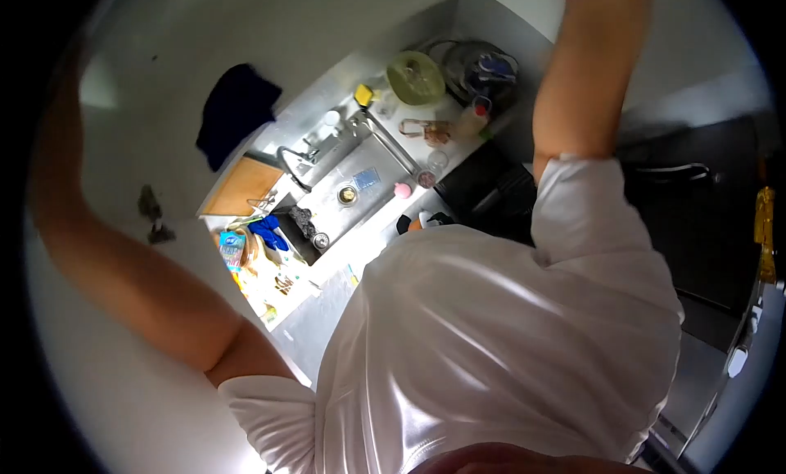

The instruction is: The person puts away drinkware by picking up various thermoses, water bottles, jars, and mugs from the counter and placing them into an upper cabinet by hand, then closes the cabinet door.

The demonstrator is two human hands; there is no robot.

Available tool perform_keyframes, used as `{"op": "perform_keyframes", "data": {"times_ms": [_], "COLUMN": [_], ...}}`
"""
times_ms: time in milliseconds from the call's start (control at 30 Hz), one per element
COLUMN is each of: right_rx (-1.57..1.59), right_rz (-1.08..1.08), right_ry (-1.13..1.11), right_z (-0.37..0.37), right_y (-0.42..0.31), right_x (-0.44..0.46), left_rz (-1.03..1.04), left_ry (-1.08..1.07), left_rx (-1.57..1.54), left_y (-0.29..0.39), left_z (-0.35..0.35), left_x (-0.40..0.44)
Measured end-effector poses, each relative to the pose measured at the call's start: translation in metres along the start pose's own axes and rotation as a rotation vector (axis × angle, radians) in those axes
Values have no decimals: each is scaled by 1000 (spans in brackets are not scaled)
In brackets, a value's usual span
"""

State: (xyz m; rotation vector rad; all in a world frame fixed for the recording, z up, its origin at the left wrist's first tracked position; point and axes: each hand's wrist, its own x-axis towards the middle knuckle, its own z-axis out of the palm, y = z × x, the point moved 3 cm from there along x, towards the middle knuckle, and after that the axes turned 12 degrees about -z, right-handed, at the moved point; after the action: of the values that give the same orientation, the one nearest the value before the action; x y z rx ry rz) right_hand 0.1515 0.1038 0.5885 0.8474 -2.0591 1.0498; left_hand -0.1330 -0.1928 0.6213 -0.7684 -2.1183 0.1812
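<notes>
From my remote station I had both arms in view, stretched well apart, but neither hand: the left forearm (106, 261) ran out towards the left edge and the right forearm (585, 89) past the top. I could not tell how far open the left hand or the right hand was, or whether either had hold of anything. Between the arms, a navy cloth (236, 115) showed against a pale surface (160, 122); its long axis slanted from lower left to upper right in my view. It lay to the right of the left forearm, clearly the nearer arm, with a gap between them. Beyond the torso, a steel sink (372, 202) was set in the white bench (364, 243), a blue pad (366, 178) in its basin and a yellow sponge (363, 95) behind it, near a green bowl (415, 79)
</notes>
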Motion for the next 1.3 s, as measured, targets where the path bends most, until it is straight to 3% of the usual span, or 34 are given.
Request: {"op": "perform_keyframes", "data": {"times_ms": [167, 233, 267, 333, 367, 433, 500, 533, 600, 667, 700, 733, 800, 867, 900, 1000, 1033, 1067, 1267, 1300], "right_rx": [260, 179, 105, 69, 16, -60, -267, -224, -147, -79, -42, 47, 211, 197, 246, 526, 459, 470, 372, 361], "right_rz": [615, 902, 1005, 1178, 1340, 1583, 1299, 1360, 1458, 1533, 1427, 1515, 1695, 1840, 1846, 1758, 1747, 1707, 1668, 1652], "right_ry": [337, 560, 670, 713, 650, 399, 36, 60, 88, 95, 244, 279, 352, 861, 952, 987, 836, 1015, 876, 750], "right_z": [-17, -3, 9, 27, 39, 67, 109, 129, 172, 215, 241, 254, 277, 261, 260, 270, 270, 272, 263, 257], "right_y": [112, 173, 191, 242, 266, 302, 326, 326, 335, 351, 366, 380, 407, 393, 396, 421, 425, 426, 431, 428], "right_x": [-229, -343, -389, -500, -555, -643, -703, -707, -723, -751, -781, -790, -807, -752, -742, -745, -741, -736, -704, -697], "left_rz": [116, -642, -627, -128, -324, -295, -51, 108, 161, 217, 210, 130, 115, 58, 5, -38, -42, -47, -53, -58], "left_ry": [138, 198, 185, 708, 505, 116, -238, -358, -645, -785, -845, -981, -992, -1055, -1112, -1168, -1186, -1197, -1243, -1238], "left_rx": [419, -65, -70, -246, -140, -160, -395, -700, -777, -787, -752, -727, -694, -657, -627, -608, -638, -628, -687, -687], "left_y": [69, 114, 115, 114, 117, 186, 247, 266, 303, 314, 314, 313, 314, 312, 310, 312, 313, 314, 317, 316], "left_z": [-41, -67, -57, -35, -14, -8, 9, 31, 52, 68, 75, 80, 87, 95, 99, 106, 110, 112, 113, 113], "left_x": [-20, -33, -36, -45, -76, -110, -151, -179, -214, -250, -266, -281, -295, -311, -319, -333, -340, -343, -352, -353]}}
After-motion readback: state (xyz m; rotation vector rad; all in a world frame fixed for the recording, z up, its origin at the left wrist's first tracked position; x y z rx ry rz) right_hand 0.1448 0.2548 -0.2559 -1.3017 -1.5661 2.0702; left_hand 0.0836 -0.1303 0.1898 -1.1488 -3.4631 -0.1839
